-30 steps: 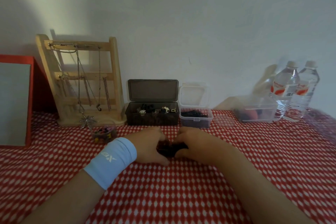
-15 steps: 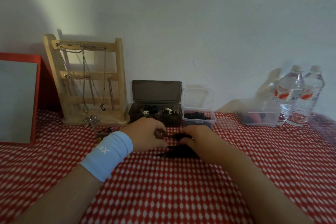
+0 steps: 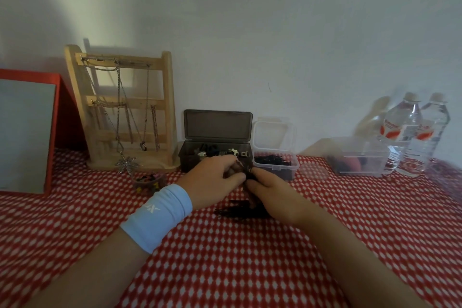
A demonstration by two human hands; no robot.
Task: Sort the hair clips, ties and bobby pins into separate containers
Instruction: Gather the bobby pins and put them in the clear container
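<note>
At table centre, our left hand (image 3: 215, 180) and right hand (image 3: 272, 195) pinch small dark item (image 3: 248, 175) above black tangled pile (image 3: 240, 210) on red checked cloth (image 3: 250, 270). Advice: separate one piece, identify, then drop into smoky lidded box (image 3: 215, 157) or clear plastic tub (image 3: 276, 166).

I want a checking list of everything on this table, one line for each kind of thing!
Surface: red-and-white patterned tablecloth, wrinkle-free where visible.
Job's things: dark pile of hair items under the hands; open dark box holding clips; small clear box with black pins; larger clear tub; small cup of colourful bits.
Clutter: wooden jewellery stand with chains; two water bottles; red-framed board.
Grips: left hand and right hand pinch a dark item together.
Cables: nothing seen.
Surroundings: plain white wall.
</note>
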